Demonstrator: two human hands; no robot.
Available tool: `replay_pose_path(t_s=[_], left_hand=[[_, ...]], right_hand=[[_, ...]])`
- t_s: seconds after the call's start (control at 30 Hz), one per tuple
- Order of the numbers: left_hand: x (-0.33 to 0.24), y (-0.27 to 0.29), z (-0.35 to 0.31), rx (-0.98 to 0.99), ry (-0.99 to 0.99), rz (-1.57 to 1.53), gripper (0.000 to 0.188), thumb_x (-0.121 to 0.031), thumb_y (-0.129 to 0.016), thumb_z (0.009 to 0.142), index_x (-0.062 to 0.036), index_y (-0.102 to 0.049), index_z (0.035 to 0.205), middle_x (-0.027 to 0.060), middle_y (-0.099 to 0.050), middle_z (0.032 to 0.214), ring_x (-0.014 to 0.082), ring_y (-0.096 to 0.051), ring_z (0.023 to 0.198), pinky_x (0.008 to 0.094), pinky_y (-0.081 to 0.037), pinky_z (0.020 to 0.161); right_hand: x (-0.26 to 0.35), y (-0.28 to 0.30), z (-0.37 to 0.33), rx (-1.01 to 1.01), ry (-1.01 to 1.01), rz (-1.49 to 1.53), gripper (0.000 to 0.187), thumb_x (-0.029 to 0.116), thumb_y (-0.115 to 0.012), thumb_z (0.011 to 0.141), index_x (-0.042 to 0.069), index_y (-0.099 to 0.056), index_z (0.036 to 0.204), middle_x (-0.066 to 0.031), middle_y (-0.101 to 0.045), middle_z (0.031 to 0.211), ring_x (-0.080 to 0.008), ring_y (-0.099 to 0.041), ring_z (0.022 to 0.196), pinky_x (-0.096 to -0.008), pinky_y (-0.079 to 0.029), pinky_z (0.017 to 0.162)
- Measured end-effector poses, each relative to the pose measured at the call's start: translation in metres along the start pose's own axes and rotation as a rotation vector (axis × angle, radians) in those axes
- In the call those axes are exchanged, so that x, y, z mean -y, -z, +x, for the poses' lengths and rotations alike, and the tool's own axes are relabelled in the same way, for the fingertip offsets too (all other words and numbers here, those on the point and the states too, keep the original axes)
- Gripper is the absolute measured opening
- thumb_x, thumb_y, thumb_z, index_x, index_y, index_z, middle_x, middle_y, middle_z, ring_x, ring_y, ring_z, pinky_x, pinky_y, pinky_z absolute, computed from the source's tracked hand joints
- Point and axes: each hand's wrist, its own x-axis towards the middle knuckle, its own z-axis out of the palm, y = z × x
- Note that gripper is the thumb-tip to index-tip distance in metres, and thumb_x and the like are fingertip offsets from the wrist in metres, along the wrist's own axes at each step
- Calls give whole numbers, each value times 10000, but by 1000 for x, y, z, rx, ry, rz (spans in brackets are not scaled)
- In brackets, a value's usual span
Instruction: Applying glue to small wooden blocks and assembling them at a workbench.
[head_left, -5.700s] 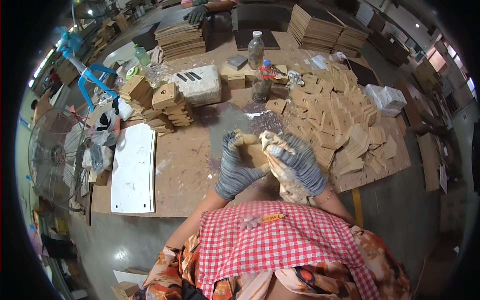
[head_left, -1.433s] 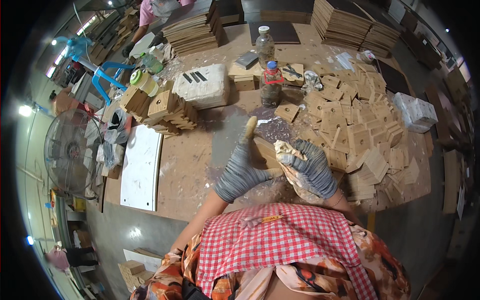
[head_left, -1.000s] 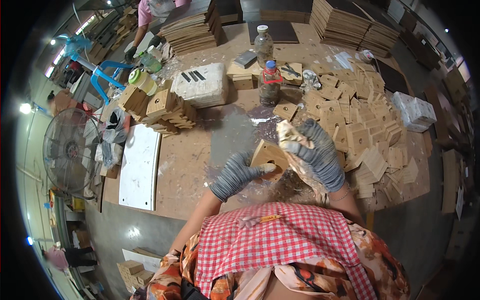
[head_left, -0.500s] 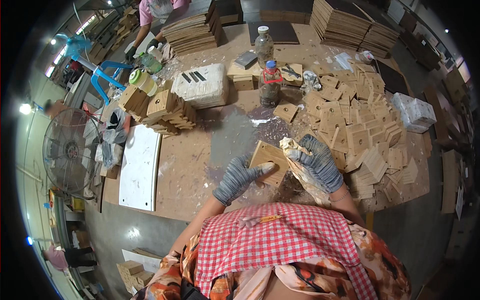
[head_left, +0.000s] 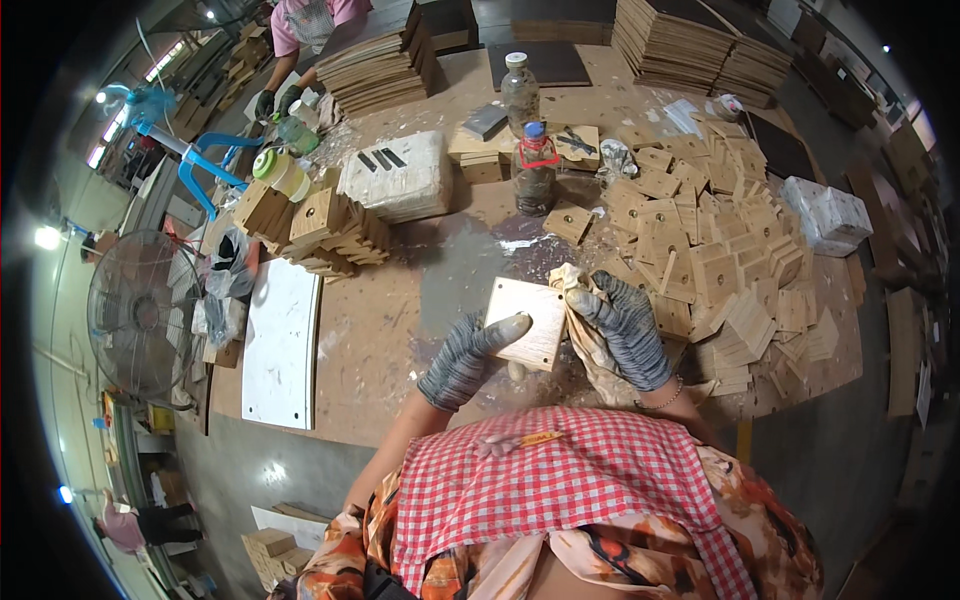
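– lit from where?
– glaring from lamps [head_left: 47,237] at far left; glinting on the floor [head_left: 272,470] at lower left.
– and sharp?
– mostly crisp at centre, bent toward the rim, fading to black in the corners.

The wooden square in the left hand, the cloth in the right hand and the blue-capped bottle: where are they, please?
Wooden square [head_left: 540,311]: head view, on its pale face.
Cloth [head_left: 589,348]: head view, on its hanging folds.
Blue-capped bottle [head_left: 534,187]: head view, on its dark body.
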Motion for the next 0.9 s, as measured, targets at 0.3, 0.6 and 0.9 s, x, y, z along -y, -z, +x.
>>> replay_pose_path(t_s=[0.3,0.6,0.9], left_hand=[[24,26,1,-125,88,-395,595,-332,-693,728,32,-490,1152,156,-603,879,239,-629,739,317,-550,581],[31,25,12,43,51,-481,443,-358,-584,885,23,-496,1094,121,-578,776,147,-545,576,236,-434,433],[29,7,9,-72,104,-586,425,-360,-561,905,7,-502,1112,110,-566,768,145,-541,587,231,-436,457]], right_hand=[[-15,11,7,-1,-18,36,263,229,-640,855,8,-659,996,-19,-652,872,-63,-560,791,-217,-457,737],[-5,4,0,12,14,40,266,212,-645,847,12,-655,1022,-30,-662,899,-74,-587,835,-215,-468,772],[-1,-10,-6,26,-31,39,214,194,-696,795,32,-638,922,-9,-617,850,-76,-559,785,-219,-459,727]])
